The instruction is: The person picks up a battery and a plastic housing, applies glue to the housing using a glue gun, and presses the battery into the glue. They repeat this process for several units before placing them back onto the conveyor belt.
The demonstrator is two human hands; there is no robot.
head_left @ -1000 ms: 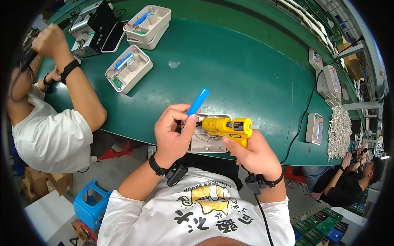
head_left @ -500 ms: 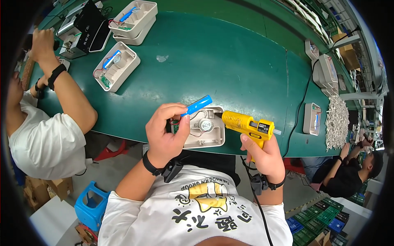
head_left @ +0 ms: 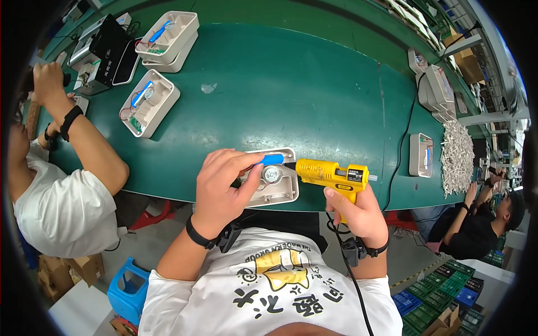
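Note:
My left hand [head_left: 224, 182] pinches a blue cylindrical battery [head_left: 273, 159] between thumb and fingers. The battery lies level at the far side of an off-white plastic housing [head_left: 290, 193], in front of me at the table's near edge. Inside the housing sits a round silvery part [head_left: 273, 175]; my fingers cover the housing's left portion. My right hand [head_left: 361, 210] is wrapped around the handle of a yellow hot glue gun [head_left: 328, 172]. Its dark nozzle points left, close to the battery's right end; whether they touch I cannot tell. A clear glue stick [head_left: 372, 177] pokes out of the gun's back.
Similar housings [head_left: 150, 103] with batteries stand at the far left, some stacked. On the right are another housing [head_left: 421, 155], a heap of small whitish pieces [head_left: 458, 159] and a black cable [head_left: 408, 126]. Co-workers sit left and right; a blue stool [head_left: 128, 288] stands at lower left.
The battery has gone from tilted above the housing down to level at its far side. My left hand lowered with it. The glue gun shifted slightly left and remains gripped.

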